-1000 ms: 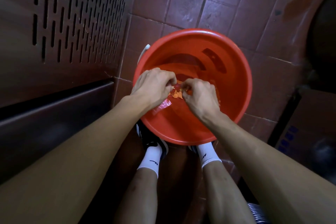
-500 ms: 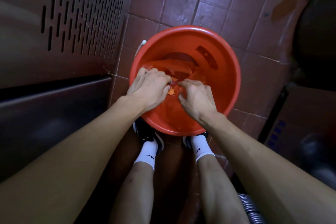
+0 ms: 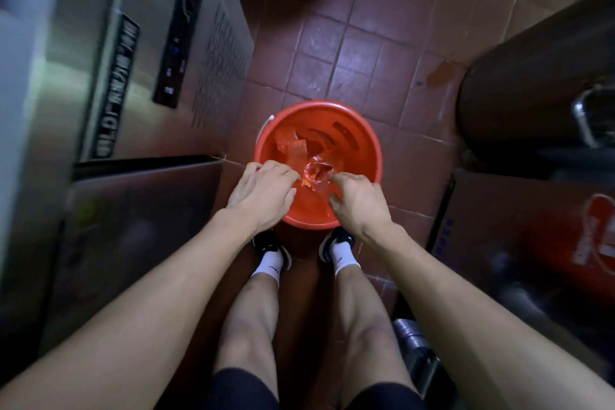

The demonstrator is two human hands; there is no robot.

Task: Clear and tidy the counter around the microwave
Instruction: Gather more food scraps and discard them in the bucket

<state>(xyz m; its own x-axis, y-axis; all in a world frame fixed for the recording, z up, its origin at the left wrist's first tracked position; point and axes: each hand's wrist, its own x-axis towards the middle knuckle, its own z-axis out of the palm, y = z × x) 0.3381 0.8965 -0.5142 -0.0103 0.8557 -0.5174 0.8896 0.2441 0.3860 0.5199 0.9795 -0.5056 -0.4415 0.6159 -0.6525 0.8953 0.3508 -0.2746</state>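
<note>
Wrapper, crumpled clear plastic with red and orange scraps inside, sits over the open mouth of the red bucket, held between both hands. Head view: left hand pinches the wrapper's left edge, fingers curled, knuckles up. Right hand pinches the right edge, thumb tucked under. Grip detail is blurred; the exact fingers in contact are uncertain. More red scraps lie on the bucket's floor. Bucket stands on the reddish tiled floor, just ahead of the person's dark shoes. Steel appliance front at left; cardboard box at right.
</note>
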